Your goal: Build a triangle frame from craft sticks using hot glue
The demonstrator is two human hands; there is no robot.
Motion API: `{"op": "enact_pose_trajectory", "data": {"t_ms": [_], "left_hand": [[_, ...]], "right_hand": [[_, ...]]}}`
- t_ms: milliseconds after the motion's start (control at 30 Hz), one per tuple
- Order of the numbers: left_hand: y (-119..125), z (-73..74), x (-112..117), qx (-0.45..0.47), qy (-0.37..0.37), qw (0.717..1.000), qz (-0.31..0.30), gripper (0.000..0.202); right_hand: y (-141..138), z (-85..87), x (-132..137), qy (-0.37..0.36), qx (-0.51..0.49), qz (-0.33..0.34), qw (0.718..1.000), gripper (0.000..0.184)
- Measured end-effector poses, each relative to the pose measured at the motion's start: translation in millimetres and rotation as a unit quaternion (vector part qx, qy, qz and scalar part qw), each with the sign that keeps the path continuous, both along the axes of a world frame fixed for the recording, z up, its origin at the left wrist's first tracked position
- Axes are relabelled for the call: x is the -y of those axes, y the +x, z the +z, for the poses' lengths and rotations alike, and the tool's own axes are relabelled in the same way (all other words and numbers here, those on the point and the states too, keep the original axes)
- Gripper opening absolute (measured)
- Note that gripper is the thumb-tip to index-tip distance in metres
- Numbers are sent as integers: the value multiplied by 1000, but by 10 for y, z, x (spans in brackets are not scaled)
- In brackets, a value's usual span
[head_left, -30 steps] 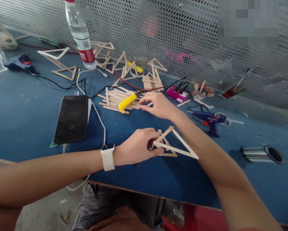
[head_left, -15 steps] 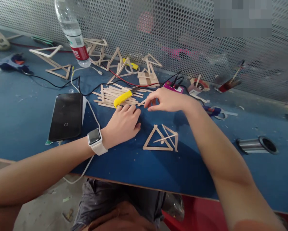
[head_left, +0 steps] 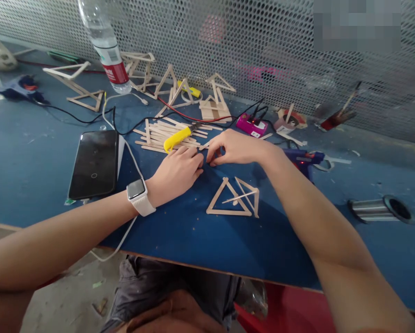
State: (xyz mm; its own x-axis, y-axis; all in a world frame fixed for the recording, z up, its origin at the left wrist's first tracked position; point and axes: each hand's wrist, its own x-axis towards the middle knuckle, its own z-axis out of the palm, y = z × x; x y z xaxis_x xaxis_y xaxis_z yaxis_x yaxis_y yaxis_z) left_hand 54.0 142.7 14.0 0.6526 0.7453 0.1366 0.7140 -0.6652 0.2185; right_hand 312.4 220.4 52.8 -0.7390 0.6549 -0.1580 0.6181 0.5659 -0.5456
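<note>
My left hand (head_left: pixel 178 173), with a white watch on its wrist, rests low over the blue table just in front of a pile of wooden craft sticks (head_left: pixel 155 134). Its fingers are curled closed, and whatever may be under them is hidden. Close on its right, my right hand (head_left: pixel 231 147) bends down with thumb and fingers pinched together; anything between the tips is too small to make out. A yellow utility knife (head_left: pixel 178 138) lies across the sticks, beyond my left knuckles. Nearer me lies a triangle of glued sticks (head_left: pixel 228 212) joined to a second, tilted one.
A smartphone (head_left: pixel 94 164) lies on the left, with a white cable beside it. Behind stand a water bottle (head_left: pixel 115 69) and several stick frames (head_left: pixel 173 88). A purple power socket (head_left: pixel 251 126), a blue glue gun (head_left: pixel 302 158) and a metal-rimmed hole (head_left: pixel 381 209) are on the right.
My right hand has moved slightly down and left, and its fingertips have drawn together. My left fingers have curled in a little more, its thumb tucked closer. The stick triangles stay put.
</note>
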Motion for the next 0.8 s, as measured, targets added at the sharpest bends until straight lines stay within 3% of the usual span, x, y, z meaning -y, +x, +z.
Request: {"op": "enact_pose_trajectory", "data": {"t_ms": [267,433,600,800], "left_hand": [[2,-10,-2,-9,-1,1000,-17,27],[0,-11,-22,-11,-8,1000,-13,23],[-4,-31,-23,-9,-4,1000,-15,24],[-9,-47,-16,-1,1,1000,-21,31]], "right_hand": [[49,39,25,21,24,-21,999,10],[55,49,50,34,38,-38,998,9],[-5,13,63,67,39,-65,995,10],[-115,12,108,51,74,-86,992,18]]}}
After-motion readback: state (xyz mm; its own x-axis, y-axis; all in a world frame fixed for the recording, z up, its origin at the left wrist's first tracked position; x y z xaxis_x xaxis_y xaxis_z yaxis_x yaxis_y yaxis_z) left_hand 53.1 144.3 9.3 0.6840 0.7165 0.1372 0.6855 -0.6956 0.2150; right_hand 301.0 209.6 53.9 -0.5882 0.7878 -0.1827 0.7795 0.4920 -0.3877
